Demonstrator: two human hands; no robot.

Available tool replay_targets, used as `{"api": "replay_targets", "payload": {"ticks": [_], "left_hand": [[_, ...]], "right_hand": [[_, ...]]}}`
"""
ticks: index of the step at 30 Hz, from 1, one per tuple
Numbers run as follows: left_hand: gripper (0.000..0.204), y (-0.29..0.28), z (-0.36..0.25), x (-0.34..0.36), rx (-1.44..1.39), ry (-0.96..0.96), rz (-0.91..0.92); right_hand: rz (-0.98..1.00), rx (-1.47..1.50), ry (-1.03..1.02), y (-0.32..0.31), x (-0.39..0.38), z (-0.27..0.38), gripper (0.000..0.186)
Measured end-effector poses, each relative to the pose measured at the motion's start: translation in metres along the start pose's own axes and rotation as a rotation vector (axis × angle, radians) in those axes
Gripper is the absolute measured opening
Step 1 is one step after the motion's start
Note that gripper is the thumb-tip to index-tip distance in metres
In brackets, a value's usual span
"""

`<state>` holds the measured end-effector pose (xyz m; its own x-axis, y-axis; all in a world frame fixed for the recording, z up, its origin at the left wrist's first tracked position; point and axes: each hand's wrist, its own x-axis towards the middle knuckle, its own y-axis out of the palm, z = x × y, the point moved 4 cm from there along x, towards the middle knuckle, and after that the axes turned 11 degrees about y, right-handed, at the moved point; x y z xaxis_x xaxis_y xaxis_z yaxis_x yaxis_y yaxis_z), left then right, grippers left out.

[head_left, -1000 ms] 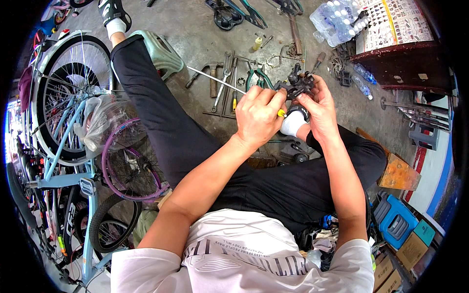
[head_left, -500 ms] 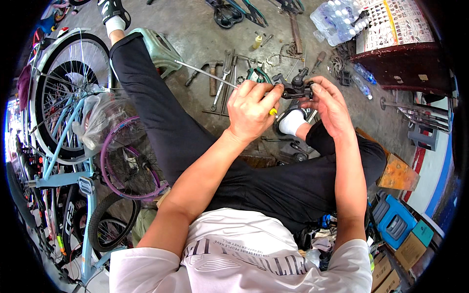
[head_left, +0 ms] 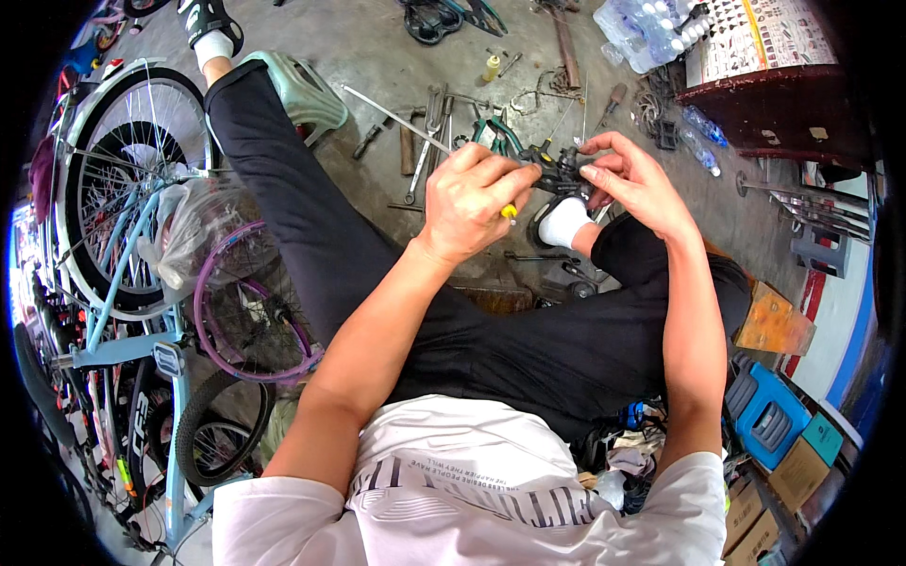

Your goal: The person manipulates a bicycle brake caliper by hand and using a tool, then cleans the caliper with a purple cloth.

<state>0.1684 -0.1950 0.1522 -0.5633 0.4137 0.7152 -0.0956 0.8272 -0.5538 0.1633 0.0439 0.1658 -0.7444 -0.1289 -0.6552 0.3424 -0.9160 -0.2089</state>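
My left hand [head_left: 472, 200] is closed around a long screwdriver [head_left: 396, 120]. Its thin metal shaft points to the far left, and a yellow handle end [head_left: 511, 212] sticks out below the fingers. The thumb and fingertip of this hand also pinch one end of a small black bicycle part [head_left: 563, 174], perhaps a derailleur; its exact kind I cannot make out. On the other side, the fingers and thumb of my right hand [head_left: 646, 187] are bent around the part's right end. It is held in the air above my shoe, the hands hiding some of it.
Pliers with green handles [head_left: 494, 134], a hammer [head_left: 408, 151], a wrench [head_left: 420, 170] and other tools lie on the concrete floor. A pale green stool [head_left: 302, 90] and bicycles [head_left: 142, 203] stand left. Plastic bottles [head_left: 651, 33] and a dark red cabinet [head_left: 764, 104] are far right.
The black part has turned and dropped slightly between my hands. My left hand has shifted a little left with the screwdriver; my right hand's fingers have moved over the part's end.
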Motion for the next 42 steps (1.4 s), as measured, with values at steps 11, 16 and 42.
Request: {"api": "replay_targets", "payload": {"ticks": [11, 16, 42], "left_hand": [[0.031, -0.001, 0.003, -0.001, 0.012, -0.077, 0.000], [0.031, 0.001, -0.002, 0.000, 0.034, -0.081, 0.002], [0.020, 0.021, 0.008, -0.018, -0.265, -0.371, -0.021]], "right_hand": [[-0.039, 0.224, -0.183, 0.023, -0.002, -0.006, 0.016], [-0.121, 0.263, -0.197, 0.032, -0.012, 0.001, 0.023], [-0.030, 0.182, -0.073, 0.016, -0.006, 0.004, 0.025]]}}
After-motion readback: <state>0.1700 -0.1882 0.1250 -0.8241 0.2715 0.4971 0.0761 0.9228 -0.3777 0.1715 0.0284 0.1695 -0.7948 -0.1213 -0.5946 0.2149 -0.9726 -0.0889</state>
